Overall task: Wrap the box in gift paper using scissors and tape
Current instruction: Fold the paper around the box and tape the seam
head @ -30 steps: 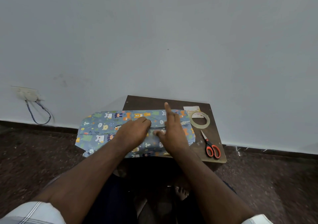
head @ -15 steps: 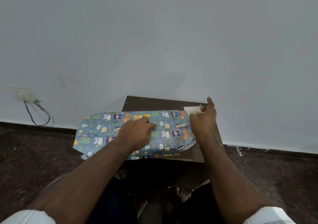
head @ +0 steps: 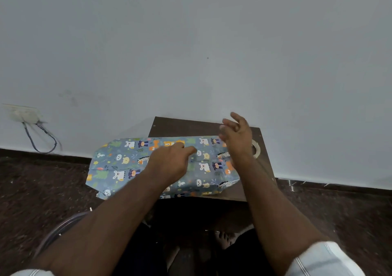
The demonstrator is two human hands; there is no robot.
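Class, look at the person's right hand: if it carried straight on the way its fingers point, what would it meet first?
The right hand is raised, its fingers pointing up and away towards the wall. Nothing else shows in that line, so probably the wall, though depth is unclear.

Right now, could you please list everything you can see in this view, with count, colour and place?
wrapped box: one, blue animal-print paper, on the table, overhanging its left edge
table: one, dark brown, against the wall
tape roll: one, pale, right of the box, mostly hidden
wall socket: one, white, far left, blue cable hanging
left hand: pressing on the box top
right hand: raised, fingers spread, holding nothing
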